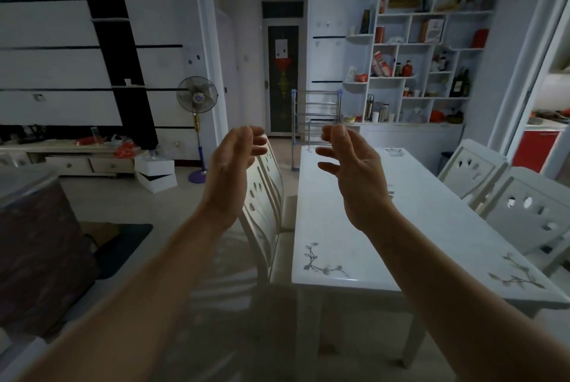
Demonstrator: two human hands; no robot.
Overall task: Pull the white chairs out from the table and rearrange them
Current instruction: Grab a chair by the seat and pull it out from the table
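Observation:
A long white table (410, 215) with flower prints runs away from me at the right of centre. Two white chairs with cut-out backs stand along its left side: a near chair (262, 227) and a far chair (271, 162), both tucked against the table edge. Two more white chairs stand on the right side, one far (472, 168) and one near (527, 212). My left hand (231, 171) is raised in the air in front of the left chairs, fingers loosely bent, holding nothing. My right hand (351, 175) is raised over the table, also loosely bent and holding nothing.
A dark brown sofa arm (40, 252) and a dark mat (123, 246) lie at the left. A standing fan (197, 104), white boxes (155, 171) and a low TV cabinet (77, 159) are beyond. A metal rack (314, 116) stands behind the table; white shelving (431, 51) fills the back right.

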